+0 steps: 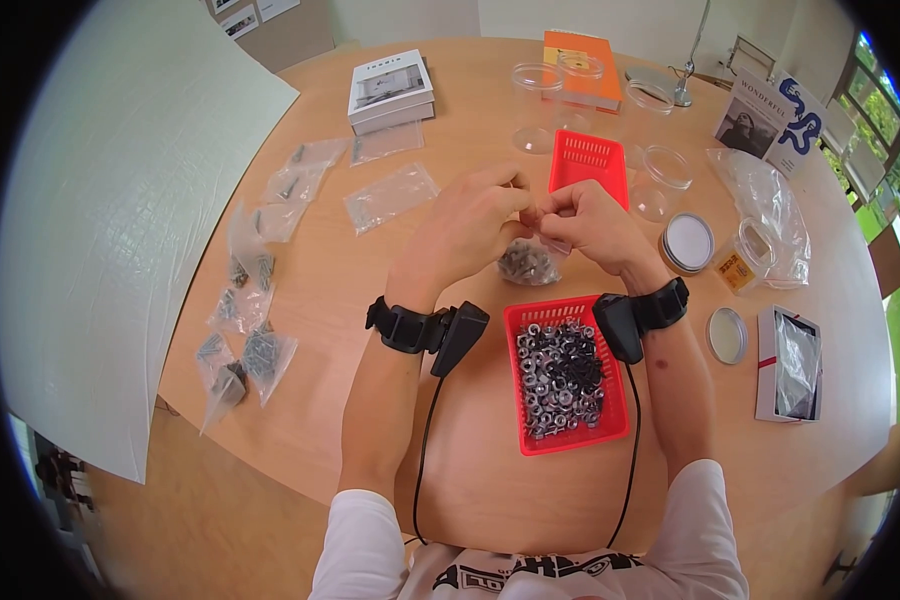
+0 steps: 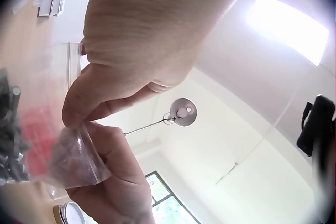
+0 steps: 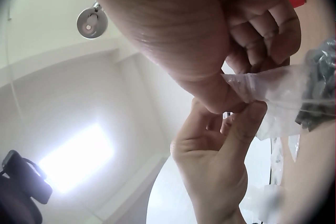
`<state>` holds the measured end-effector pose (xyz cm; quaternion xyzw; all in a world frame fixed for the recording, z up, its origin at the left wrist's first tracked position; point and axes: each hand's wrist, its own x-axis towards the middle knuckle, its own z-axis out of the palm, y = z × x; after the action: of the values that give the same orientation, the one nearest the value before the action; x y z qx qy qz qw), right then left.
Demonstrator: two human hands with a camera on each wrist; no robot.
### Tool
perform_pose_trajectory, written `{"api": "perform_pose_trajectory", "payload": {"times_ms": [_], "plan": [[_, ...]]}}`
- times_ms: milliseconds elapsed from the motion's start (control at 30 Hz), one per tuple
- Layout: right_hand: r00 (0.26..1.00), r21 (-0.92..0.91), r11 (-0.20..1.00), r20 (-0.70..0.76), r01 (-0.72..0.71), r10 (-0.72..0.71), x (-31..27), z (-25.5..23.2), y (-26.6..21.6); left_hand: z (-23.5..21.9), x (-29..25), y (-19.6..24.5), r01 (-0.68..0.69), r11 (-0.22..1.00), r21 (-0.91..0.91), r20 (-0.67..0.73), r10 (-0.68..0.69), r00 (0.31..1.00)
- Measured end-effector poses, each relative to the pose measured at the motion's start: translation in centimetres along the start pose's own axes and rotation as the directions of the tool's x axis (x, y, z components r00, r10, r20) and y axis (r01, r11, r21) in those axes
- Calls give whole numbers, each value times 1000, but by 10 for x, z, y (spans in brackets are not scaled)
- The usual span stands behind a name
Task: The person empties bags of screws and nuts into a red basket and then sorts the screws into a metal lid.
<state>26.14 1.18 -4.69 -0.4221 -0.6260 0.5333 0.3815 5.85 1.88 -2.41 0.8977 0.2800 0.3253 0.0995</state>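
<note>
1. Head view: we see a clear, thin plastic bag of grey metal hardware point(image 1: 528, 264) just beyond the red slotted basket of small metal nuts point(image 1: 575, 444). The left hand point(image 1: 470, 228) and right hand point(image 1: 598, 232) pinch its upper part, fingertips close together.
2. Left wrist view: we judge the film soft, slippery and easily creased.
3. Right wrist view: thumbs and fingers are closed on film, the right's other fingers curled; we judge the weight bottom-heavy, best gripped along the top edge.

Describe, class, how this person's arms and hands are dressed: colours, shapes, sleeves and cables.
The left hand and right hand are gloveless. The left strap and right strap are black, each with a black, angular wrist camera. A thin black cable runs from each camera. The left sleeve and right sleeve are short and white.
</note>
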Motion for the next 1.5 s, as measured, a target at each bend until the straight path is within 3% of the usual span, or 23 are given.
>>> {"api": "perform_pose_trajectory", "payload": {"times_ms": [233, 300, 533, 600, 733, 933, 1033, 1200, 1400, 1500], "plan": [[1000, -31, 999, -20, 16, -17, 0, 0, 1, 0, -1, 6, -9, 999, 41, 42, 7, 999], [997, -63, 997, -59, 43, -46, 1, -1, 4, -5, -2, 12, 39, 999, 36, 127, -43, 991], [934, -159, 984, -335, 76, -127, 5, -12, 10, -15, -5, 29, 63, 992, 112, 272, -91, 958], [919, -215, 973, -358, 87, -162, 8, -12, 14, -14, -4, 31, 104, 986, 128, 231, -132, 964], [932, -177, 981, -337, 76, -133, 6, -11, 10, -8, -6, 28, 190, 970, 153, 169, -215, 962], [964, -174, 983, -247, 57, -100, 4, -13, 9, 6, -4, 7, 114, 989, 95, 225, -133, 965], [955, -126, 986, -262, 108, -138, 6, -16, 16, 15, 1, 0, 237, 971, 35, 204, -239, 949], [897, -129, 976, -389, 174, -211, -12, -24, 12, 19, 12, -2, 273, 959, 73, 16, -275, 961], [897, -141, 987, -420, 83, -136, -69, -21, -1, 5, 32, 15, 240, 969, 66, -198, -223, 955], [919, 1, 999, -392, 48, -44, -93, -10, 1, -13, 41, 38, 174, 984, 28, -320, -156, 935]]}}
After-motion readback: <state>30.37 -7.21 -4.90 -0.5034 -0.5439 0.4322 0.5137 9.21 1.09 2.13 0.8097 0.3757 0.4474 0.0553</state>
